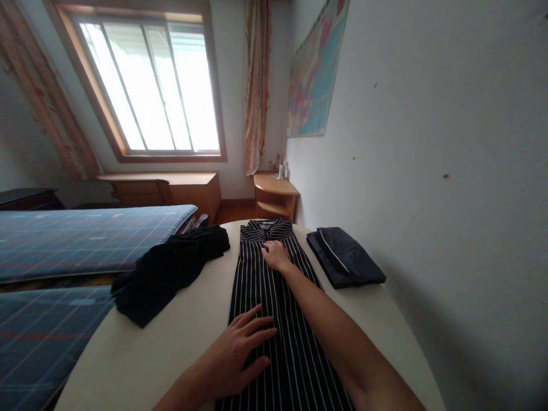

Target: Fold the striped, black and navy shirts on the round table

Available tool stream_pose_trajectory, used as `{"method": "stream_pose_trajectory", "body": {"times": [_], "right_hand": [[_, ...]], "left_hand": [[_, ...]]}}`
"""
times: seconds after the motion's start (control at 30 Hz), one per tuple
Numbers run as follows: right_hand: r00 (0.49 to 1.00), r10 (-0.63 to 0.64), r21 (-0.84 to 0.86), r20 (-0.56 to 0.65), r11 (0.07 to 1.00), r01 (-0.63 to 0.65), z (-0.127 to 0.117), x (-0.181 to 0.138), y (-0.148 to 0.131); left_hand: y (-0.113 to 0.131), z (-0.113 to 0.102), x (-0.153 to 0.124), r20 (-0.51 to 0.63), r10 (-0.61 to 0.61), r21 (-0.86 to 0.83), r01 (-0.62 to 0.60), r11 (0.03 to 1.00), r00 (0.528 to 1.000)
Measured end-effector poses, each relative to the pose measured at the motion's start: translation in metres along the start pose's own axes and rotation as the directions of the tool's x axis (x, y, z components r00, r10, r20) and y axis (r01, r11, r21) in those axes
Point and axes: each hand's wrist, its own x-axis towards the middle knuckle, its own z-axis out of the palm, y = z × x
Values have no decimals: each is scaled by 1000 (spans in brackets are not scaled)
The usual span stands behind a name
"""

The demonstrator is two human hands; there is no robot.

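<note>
A black shirt (265,291) with white stripes lies lengthwise on the cream table (188,337), its long sides turned in to a narrow strip and its collar at the far end. My right hand (276,255) rests on the shirt just below the collar, fingers laid on the cloth. Nearer to me, my left hand (240,348) is open over the shirt's left side, fingers spread. Whether its palm touches the cloth is hard to tell. My right forearm covers part of the shirt's right side.
A folded dark garment (349,257) lies at the table's right, near the white wall (449,240). Crumpled black clothing (175,268) hangs over the left edge. Beyond are a bed with a blue plaid mattress (85,240), a wooden desk (192,182) and a corner shelf (274,185).
</note>
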Motion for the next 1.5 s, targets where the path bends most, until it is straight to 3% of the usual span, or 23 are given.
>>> {"method": "stream_pose_trajectory", "body": {"times": [0.2, 0.43, 0.57, 0.8, 1.0, 1.2, 1.3, 1.37, 1.5], "right_hand": [[999, -26, -18, -32, 1000, 25, 3, -8, 8], [980, -80, -48, -183, 996, 72, -24, -46, 19], [982, -90, -94, -163, 993, 76, -31, -78, 25], [988, -18, -180, -153, 984, -10, -19, -109, 31], [971, -149, -34, -189, 989, 145, -20, -113, 34], [972, -228, -14, -63, 974, 227, -25, -128, 36], [984, -134, -45, 119, 989, 140, -28, -146, 35], [965, -52, -59, 259, 996, 69, -27, -158, 33], [941, -3, -79, 338, 996, 31, -23, -165, 27]], "left_hand": [[1, 1, 0, 8, -2, 13, 2, 1000, 1000], [-1, 4, 0, 10, -24, 30, 24, 999, 1000], [-2, 6, 0, 15, -16, 48, 15, 999, 1000], [-5, 8, 0, 3, 7, 71, -8, 997, 1000], [-4, 7, 0, -1, -33, 98, 33, 995, 999], [-1, 10, -2, -23, -24, 107, 27, 994, 999], [3, 13, -3, -8, -29, 120, 29, 992, 1000], [3, 14, -2, 4, -30, 127, 30, 991, 1000], [-6, 13, 4, 0, -16, 147, 16, 989, 1000]]}}
